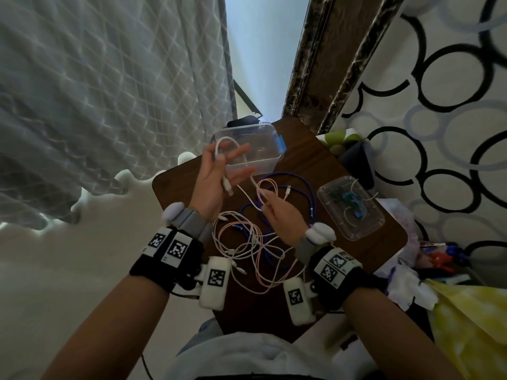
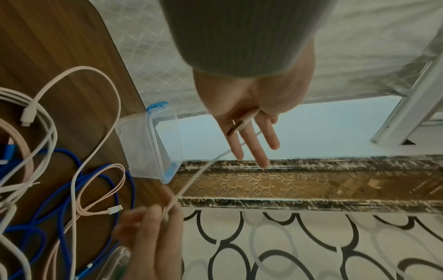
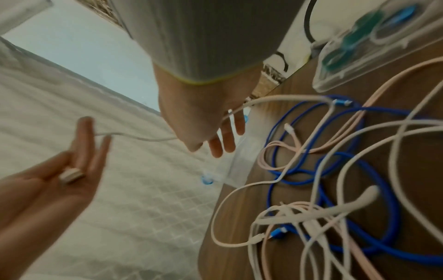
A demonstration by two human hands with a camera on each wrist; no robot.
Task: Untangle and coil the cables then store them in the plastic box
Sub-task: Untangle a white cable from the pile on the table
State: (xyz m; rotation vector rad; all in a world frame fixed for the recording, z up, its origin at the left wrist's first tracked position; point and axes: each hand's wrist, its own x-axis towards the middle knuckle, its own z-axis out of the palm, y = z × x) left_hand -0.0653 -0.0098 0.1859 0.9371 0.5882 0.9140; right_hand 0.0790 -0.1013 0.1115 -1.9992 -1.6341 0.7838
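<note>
A thin white cable (image 1: 245, 160) loops over the raised fingers of my left hand (image 1: 222, 157), just in front of the clear plastic box (image 1: 274, 133) with blue clips. The thumb pins the cable against the forefinger, and its USB plug (image 2: 236, 126) lies across the palm. From there the cable runs down to my right hand (image 1: 264, 200), which pinches it between thumb and fingertips (image 2: 167, 212) above the table. Pink (image 1: 247, 259), white and blue cables (image 1: 310, 193) lie tangled on the brown table (image 1: 301, 157) between my wrists. No cable shows inside the box.
The clear lid (image 1: 354, 212) lies on the table's right side with blue and green shapes showing through it. Off the right edge sit a yellow bag (image 1: 472, 325) and loose clutter. A grey quilted cover (image 1: 109, 105) hangs beyond the left edge.
</note>
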